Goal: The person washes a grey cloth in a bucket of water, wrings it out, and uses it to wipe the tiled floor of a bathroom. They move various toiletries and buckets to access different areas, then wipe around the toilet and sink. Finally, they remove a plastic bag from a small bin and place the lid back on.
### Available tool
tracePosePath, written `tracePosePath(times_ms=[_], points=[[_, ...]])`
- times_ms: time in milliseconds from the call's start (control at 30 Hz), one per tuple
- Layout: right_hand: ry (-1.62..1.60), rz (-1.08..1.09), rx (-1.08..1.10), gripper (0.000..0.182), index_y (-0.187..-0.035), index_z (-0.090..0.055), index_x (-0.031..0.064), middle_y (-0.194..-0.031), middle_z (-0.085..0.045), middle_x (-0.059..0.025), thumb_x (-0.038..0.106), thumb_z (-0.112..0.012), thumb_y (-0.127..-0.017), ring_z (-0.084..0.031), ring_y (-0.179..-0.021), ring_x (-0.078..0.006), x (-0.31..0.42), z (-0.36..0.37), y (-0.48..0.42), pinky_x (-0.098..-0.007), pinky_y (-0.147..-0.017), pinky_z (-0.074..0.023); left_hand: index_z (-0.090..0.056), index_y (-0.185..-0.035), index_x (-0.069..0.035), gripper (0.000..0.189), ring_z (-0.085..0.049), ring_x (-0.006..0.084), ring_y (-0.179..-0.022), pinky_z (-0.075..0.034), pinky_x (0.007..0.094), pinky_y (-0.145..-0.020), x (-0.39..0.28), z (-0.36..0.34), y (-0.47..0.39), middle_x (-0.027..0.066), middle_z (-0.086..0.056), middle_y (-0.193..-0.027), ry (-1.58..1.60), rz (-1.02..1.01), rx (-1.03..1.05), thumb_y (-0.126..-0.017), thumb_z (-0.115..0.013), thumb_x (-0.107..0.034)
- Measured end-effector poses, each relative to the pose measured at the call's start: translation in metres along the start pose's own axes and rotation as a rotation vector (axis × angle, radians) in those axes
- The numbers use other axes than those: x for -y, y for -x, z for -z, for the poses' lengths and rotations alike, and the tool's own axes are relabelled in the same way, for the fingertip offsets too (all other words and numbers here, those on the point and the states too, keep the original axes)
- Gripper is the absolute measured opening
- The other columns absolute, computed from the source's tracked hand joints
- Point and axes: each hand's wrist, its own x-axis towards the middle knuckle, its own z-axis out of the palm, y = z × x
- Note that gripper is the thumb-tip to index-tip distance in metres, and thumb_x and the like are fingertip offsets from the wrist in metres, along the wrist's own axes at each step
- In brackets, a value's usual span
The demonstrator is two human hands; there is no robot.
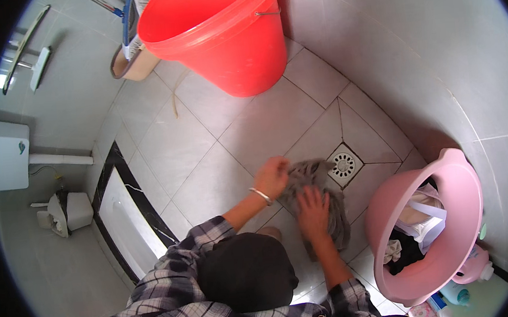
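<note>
A grey tabby cat (306, 174) is on the tiled floor, its head close beside a round floor drain (344, 164). My right hand (314, 212) rests flat on the cat's back with the fingers spread. At the other side of the cat, my left hand (272, 175), below a silver bangle (261, 196), has its fingers curled near the fur; whether they touch or grip it cannot be seen. Dark cloth covers my knee (248, 272) between the two forearms.
A large red bucket (245, 55) stands ahead. To the right, a pink basin (377, 220) holds clothes (422, 220), with bottles (458, 293) behind it. A squat toilet (128, 228) lies left, a waste bin (75, 210) beyond it, and a mop (131, 29) at the upper left.
</note>
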Motion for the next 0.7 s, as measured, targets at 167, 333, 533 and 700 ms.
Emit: tracePosePath(times_ms=[167,333,533,700], points=[[0.035,-0.214,-0.052,0.065,-0.133,-0.042,0.0104,-0.144,-0.031,-0.011,0.014,-0.068,-0.073,-0.026,-0.135,-0.0349,-0.033,0.025,-0.099,-0.0582,-0.107,-0.0221,-0.048,-0.125,-0.006,0.055,-0.048,0.0333,-0.117,-0.042,0.0421,-0.094,0.044,0.069,-0.001,0.0174,-0.049,-0.125,-0.434,0.075,-0.138,-0.073,-0.064,-0.01],[0.101,-0.146,0.003,0.057,-0.13,-0.045,0.0098,-0.143,-0.034,-0.0103,0.013,-0.063,-0.076,-0.029,-0.134,-0.0346,-0.025,0.026,-0.141,-0.0577,-0.106,-0.0248,-0.011,-0.147,-0.01,0.104,-0.02,0.0395,-0.136,-0.029,0.0591,-0.102,0.113,0.13,0.021,0.0193,-0.015,-0.15,-0.774,0.476,0.021,-0.069,-0.075,-0.036],[0.021,0.392,0.114,0.046,-0.125,-0.054,0.0151,-0.138,-0.043,-0.0066,0.015,-0.053,-0.079,-0.037,-0.129,-0.0319,0.04,-0.012,-0.106,-0.0581,-0.104,-0.0273,-0.011,-0.145,-0.001,0.113,-0.014,0.045,-0.136,-0.026,0.0545,-0.107,0.137,0.148,0.044,0.0284,-0.01,-0.148,-0.693,0.539,0.168,-0.065,-0.078,-0.043],[0.232,0.283,0.23,0.052,-0.127,-0.05,0.0153,-0.138,-0.041,-0.0087,0.022,-0.063,-0.077,-0.035,-0.129,-0.0312,0.01,0.021,-0.144,-0.0556,-0.103,-0.0299,-0.014,-0.142,0.007,0.114,-0.012,0.0503,-0.135,-0.019,0.0507,-0.111,0.144,0.145,0.043,0.0357,-0.007,-0.145,-0.638,0.456,0.147,-0.062,-0.079,-0.042]])
